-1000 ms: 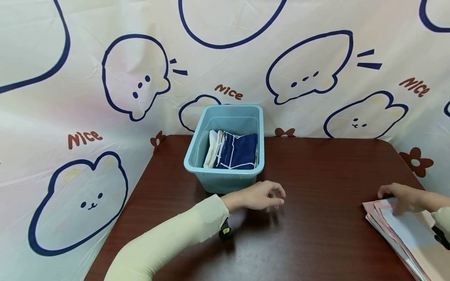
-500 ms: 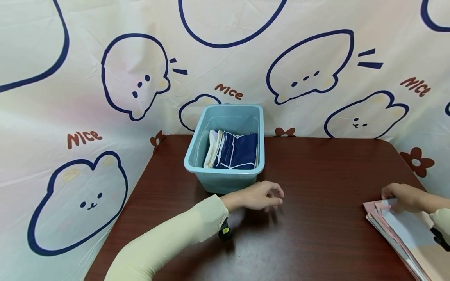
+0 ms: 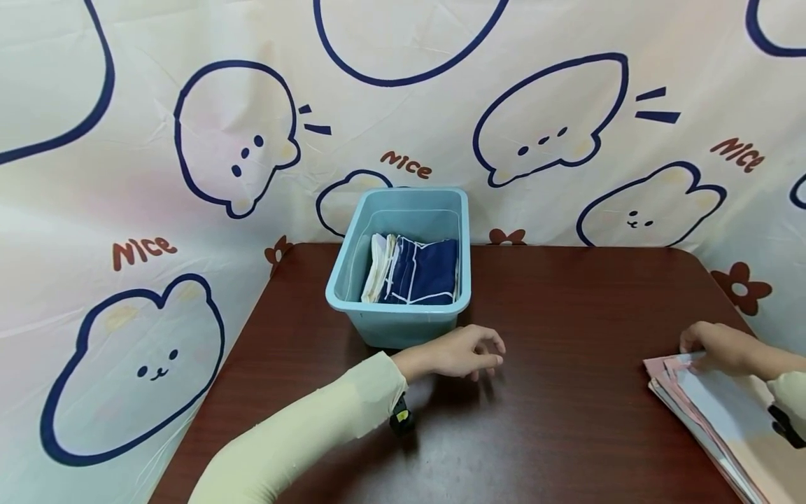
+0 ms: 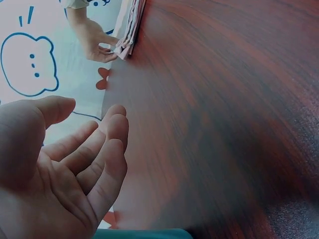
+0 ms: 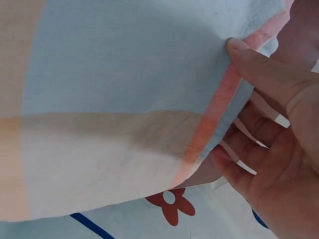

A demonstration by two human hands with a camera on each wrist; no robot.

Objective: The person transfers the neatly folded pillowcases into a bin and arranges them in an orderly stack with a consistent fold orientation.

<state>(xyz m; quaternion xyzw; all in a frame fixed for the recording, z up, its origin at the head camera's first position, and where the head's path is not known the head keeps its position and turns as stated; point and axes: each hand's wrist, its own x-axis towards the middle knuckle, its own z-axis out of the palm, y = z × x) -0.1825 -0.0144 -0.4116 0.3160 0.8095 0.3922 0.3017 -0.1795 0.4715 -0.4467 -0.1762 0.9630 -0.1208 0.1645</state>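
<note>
My right hand (image 3: 724,350) is at the far edge of a stack of folded cloths (image 3: 737,413) in pale blue, pink and beige, at the table's right side. In the right wrist view, the thumb (image 5: 249,57) lies on top of the upper folded cloth (image 5: 124,64) near its pink border, while the other fingers curl beneath the edge. My left hand (image 3: 460,352) hangs over the table in front of the bin, its fingers loosely curled and holding nothing. Its palm and relaxed fingers (image 4: 112,164) show in the left wrist view.
A light blue plastic bin (image 3: 403,325) stands at the back of the dark brown table (image 3: 567,420). Inside are a navy folded cloth (image 3: 434,273) with white lines and white to cream folded cloths (image 3: 380,266). Behind the table hangs a cartoon-printed curtain (image 3: 535,42).
My right hand has drawn back slightly, and its fingers have curled round the cloth's edge. The left hand stays almost still. The head view has shifted a little.
</note>
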